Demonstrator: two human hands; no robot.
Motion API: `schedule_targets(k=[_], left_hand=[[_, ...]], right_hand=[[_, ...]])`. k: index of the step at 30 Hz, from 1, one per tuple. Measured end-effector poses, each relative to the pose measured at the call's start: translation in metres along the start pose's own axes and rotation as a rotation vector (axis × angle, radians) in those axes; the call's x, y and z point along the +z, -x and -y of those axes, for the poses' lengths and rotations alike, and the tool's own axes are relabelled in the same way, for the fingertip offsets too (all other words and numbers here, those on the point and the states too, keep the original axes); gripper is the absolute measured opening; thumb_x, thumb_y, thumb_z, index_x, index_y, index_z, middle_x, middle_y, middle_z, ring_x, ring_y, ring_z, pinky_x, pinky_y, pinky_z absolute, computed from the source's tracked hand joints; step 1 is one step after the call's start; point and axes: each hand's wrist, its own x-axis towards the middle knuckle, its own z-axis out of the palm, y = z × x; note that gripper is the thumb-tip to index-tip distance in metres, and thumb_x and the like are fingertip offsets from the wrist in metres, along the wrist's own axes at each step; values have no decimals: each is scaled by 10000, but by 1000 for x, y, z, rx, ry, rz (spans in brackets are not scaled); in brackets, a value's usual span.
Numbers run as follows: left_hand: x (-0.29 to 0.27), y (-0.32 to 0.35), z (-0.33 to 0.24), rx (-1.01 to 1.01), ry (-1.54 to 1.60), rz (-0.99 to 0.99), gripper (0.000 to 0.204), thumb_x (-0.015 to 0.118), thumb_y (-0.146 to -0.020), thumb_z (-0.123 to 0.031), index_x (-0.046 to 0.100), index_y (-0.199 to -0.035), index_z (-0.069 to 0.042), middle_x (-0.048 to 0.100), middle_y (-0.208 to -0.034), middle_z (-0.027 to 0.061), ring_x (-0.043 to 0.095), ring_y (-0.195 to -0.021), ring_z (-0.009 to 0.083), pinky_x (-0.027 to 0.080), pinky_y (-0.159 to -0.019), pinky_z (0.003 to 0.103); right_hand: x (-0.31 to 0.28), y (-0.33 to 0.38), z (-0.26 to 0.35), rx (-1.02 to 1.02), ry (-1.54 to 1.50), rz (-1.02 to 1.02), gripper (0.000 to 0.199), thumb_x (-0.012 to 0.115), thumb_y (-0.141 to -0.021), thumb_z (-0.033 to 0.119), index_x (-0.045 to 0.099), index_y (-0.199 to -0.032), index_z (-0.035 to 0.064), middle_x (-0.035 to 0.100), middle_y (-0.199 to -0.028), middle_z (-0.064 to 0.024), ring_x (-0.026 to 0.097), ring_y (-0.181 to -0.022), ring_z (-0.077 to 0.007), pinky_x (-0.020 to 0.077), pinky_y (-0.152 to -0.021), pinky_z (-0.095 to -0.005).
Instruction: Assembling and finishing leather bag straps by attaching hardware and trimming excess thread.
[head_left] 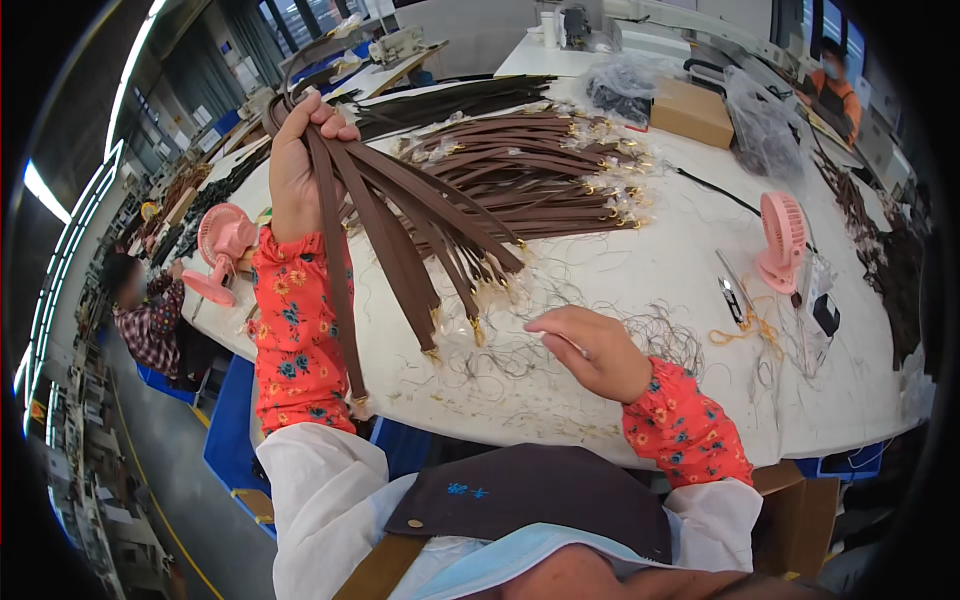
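Raised at the left, my left hand [300, 165] is closed around a bundle of brown straps [400, 270]. Their lower ends fan out over the white table [500, 410], with small gold-coloured metal fittings and bits of clear plastic; one strap hangs down beside my left forearm. My right hand [600, 355] hovers to the right of these ends, apart from them. Its fingers point left, the thumb stands a little off them, and nothing shows in it. Beyond the bundle lies a pile of similar brown straps [540, 170] with gold fittings at their right ends.
Loose threads [660, 335] litter the table near my right hand. Thread snips [732, 300] and a pink fan [783, 240] are at the right; another pink fan [222, 240] stands left. Farther back are dark straps [450, 108] and a cardboard box [692, 112]. Two other people sit nearby.
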Motion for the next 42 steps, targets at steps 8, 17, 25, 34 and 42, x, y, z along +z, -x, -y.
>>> schedule_targets(k=[8, 17, 25, 34, 42], left_hand=[[17, 17, 13, -147, 99, 75, 177, 580, -924, -105, 474, -786, -75, 494, -690, -6, 486, -606, 119, 457, -630, 294], [37, 37, 23, -262, 232, 67, 45, 523, -948, -64, 520, -925, -25, 463, -710, -5, 455, -602, 105, 421, -637, 282], [39, 38, 24, -354, 214, 107, 148, 531, -937, -82, 462, -806, -76, 472, -683, -8, 465, -575, 112, 440, -613, 289], [26, 39, 30, -372, 164, 60, 132, 546, -921, -70, 469, -814, -73, 469, -677, -11, 457, -572, 109, 444, -615, 285], [25, 43, 32, -383, 226, 63, 51, 535, -930, -64, 514, -891, -37, 481, -699, -2, 462, -596, 111, 439, -630, 280]], right_hand=[[39, -38, -20, 117, 153, -219, 255, 568, -907, 74, 563, -1151, 1, 626, -1020, -163, 630, -892, -311, 503, -767, -352], [60, -66, -35, 150, -11, -387, 330, 617, -891, 204, 574, -1137, -12, 635, -1040, -165, 609, -963, -303, 471, -852, -380], [62, -73, -30, 159, -309, -347, 225, 631, -888, 133, 634, -1069, 0, 639, -976, -136, 612, -881, -203, 472, -823, -297], [42, -61, -20, 115, -129, -373, 103, 573, -911, 82, 643, -945, 15, 636, -791, -89, 610, -705, -197, 480, -666, -298], [39, -44, -16, 48, -87, -187, 180, 651, -837, 100, 602, -1000, 40, 599, -822, -92, 603, -839, -261, 477, -724, -356]])
